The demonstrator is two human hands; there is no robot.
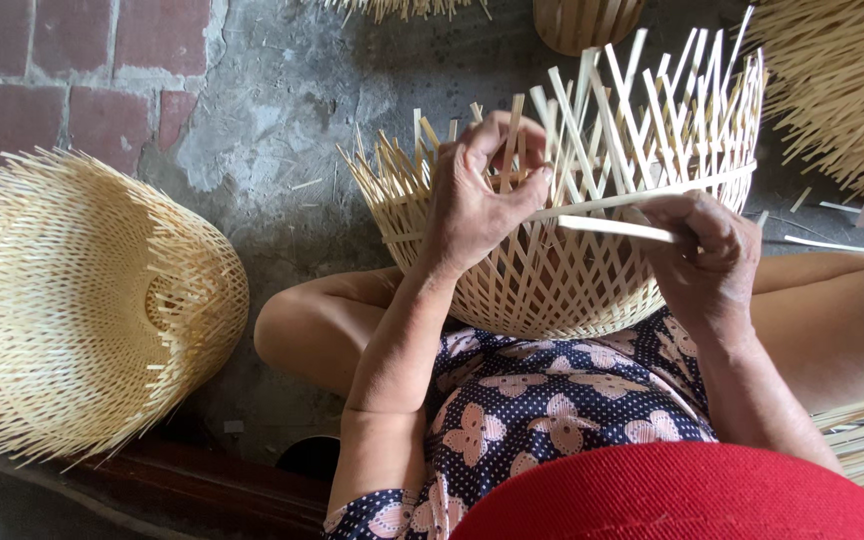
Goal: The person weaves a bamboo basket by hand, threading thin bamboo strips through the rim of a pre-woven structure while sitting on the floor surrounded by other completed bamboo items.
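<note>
A finished woven bamboo basket [87, 305] lies on its side on the concrete floor [272, 100], well to the left of the unfinished basket [552, 270], with its open mouth tilted toward the upper left. The unfinished basket rests in the person's lap, against the patterned dress [542, 410], with loose upright bamboo strips [652, 110] rising from its rim. The left hand [482, 195] is at the near left part of that rim; its fingers [522, 150] are curled and pressed together, pinching one upright strip against the weave. The right hand [707, 260] is at the right side of the unfinished basket; its fingers close around a flat horizontal bamboo strip [617, 228] that runs across the weave toward the left hand. A pile of loose bamboo strips [842, 90] lies to the upper right of the unfinished basket.
</note>
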